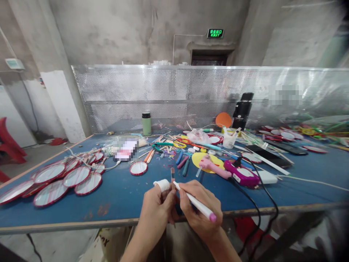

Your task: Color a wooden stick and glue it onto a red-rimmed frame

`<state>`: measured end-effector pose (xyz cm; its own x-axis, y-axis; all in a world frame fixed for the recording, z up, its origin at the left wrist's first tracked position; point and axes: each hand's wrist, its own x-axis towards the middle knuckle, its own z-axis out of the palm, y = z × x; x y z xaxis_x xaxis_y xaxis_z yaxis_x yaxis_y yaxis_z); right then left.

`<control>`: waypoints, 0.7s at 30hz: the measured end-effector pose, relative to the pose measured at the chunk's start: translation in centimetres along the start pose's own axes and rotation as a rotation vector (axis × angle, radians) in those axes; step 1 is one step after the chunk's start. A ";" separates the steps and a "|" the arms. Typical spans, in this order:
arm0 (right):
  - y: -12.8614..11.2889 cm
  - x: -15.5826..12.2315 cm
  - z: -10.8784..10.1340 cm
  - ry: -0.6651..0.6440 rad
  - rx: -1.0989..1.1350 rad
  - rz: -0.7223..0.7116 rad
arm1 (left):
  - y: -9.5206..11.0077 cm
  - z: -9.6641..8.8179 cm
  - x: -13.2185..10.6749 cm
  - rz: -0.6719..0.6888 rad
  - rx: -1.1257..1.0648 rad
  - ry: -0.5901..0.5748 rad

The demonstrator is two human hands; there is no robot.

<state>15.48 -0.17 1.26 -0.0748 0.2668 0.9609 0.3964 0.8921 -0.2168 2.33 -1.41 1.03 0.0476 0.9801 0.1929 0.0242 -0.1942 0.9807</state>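
My left hand (156, 205), with white tape (163, 185) around one finger, pinches a small wooden craft stick (172, 174) upright near the table's front edge. The upper part of the stick looks coloured pinkish-brown; its lower part is hidden by my fingers. A white marker pen (198, 204) with a pink end is held in my right hand (203, 199) like a pencil. Its tip meets or nearly meets the stick; I cannot tell which. Just beyond my hands lie blue, purple and teal markers (182, 162).
Several round red-rimmed discs (77, 176) overlap at the left. A phone (125, 150) with a cable lies behind them. Right of my hands are a pink glue gun (215, 166), a purple device (242, 174) and black cords. Bottles (146, 124) stand before a perforated metal screen (152, 94).
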 end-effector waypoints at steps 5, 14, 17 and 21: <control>0.2 -0.2 0.0 0.010 -0.042 -0.004 | 0.2 0.0 -0.2 -0.006 0.018 -0.026; 0.4 -0.4 0.0 0.001 -0.028 -0.007 | 0.2 0.0 -0.1 0.000 0.040 -0.038; 0.3 -0.3 0.0 0.003 -0.026 -0.008 | 0.2 0.0 -0.2 -0.001 0.043 -0.036; 0.3 -0.2 0.0 0.019 -0.038 -0.020 | 0.3 0.0 -0.2 -0.007 0.045 -0.028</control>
<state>15.58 0.08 1.00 -0.0658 0.2422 0.9680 0.4297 0.8824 -0.1916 2.29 -1.64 1.25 0.0756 0.9799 0.1846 0.0692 -0.1899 0.9794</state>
